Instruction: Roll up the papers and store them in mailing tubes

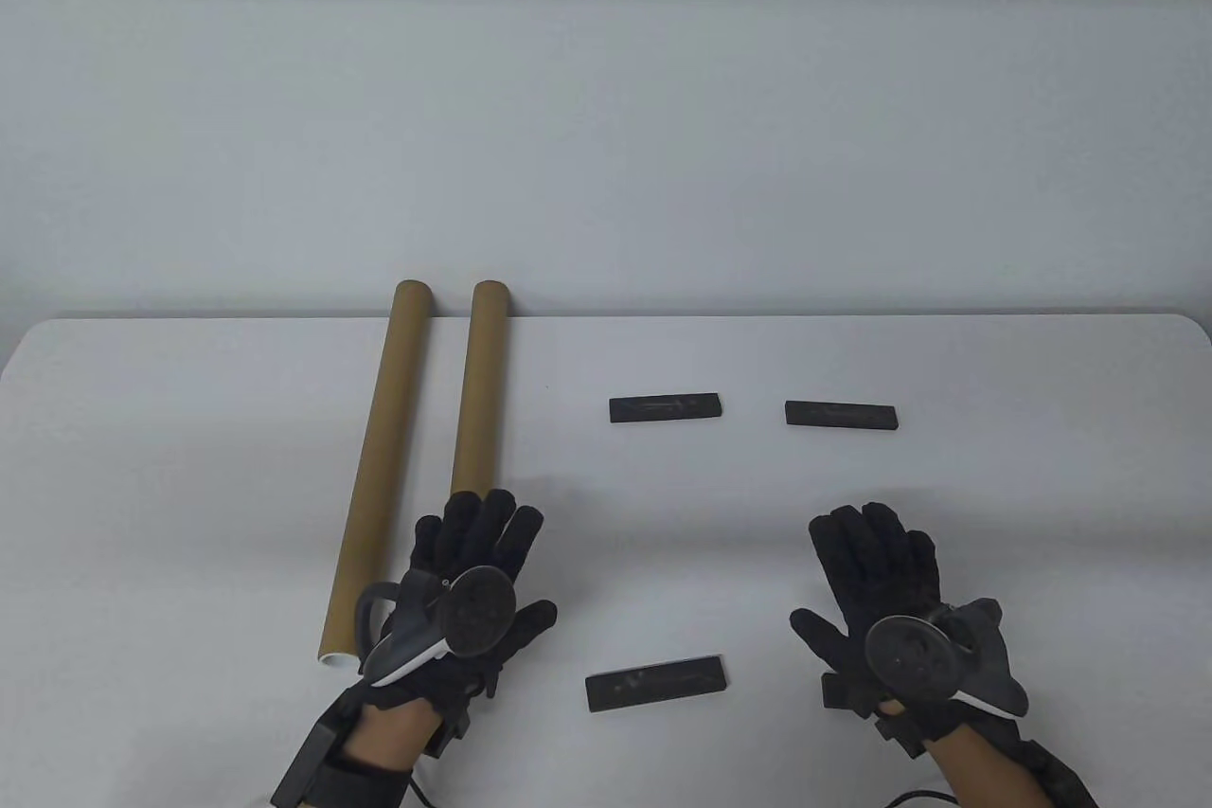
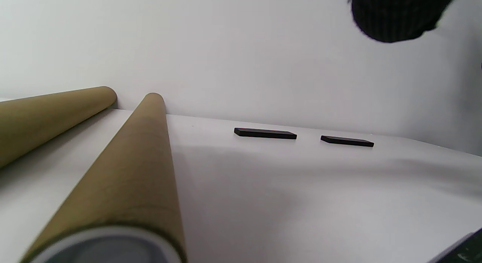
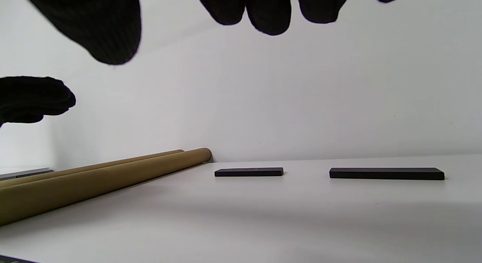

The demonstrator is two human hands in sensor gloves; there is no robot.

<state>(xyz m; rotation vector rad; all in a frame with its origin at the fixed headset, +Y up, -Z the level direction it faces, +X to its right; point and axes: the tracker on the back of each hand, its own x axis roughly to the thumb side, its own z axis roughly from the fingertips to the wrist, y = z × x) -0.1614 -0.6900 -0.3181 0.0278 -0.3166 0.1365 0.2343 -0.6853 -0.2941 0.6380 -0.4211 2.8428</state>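
Observation:
Two brown cardboard mailing tubes lie side by side on the white table (image 1: 189,467), running away from me. The left tube (image 1: 379,467) shows a white cap at its near end. My left hand (image 1: 516,562) hovers palm down, fingers spread, over the near end of the right tube (image 1: 478,382); in the left wrist view that tube (image 2: 131,172) runs right under the camera. My right hand (image 1: 838,576) is open, palm down, over bare table on the right; its fingertips (image 3: 269,10) hang free and hold nothing. No sheet of paper stands out against the white table.
Three flat black bars lie on the table: two at mid-depth (image 1: 665,407) (image 1: 841,415) and one near me between the hands (image 1: 655,682). A plain wall stands behind the table's far edge.

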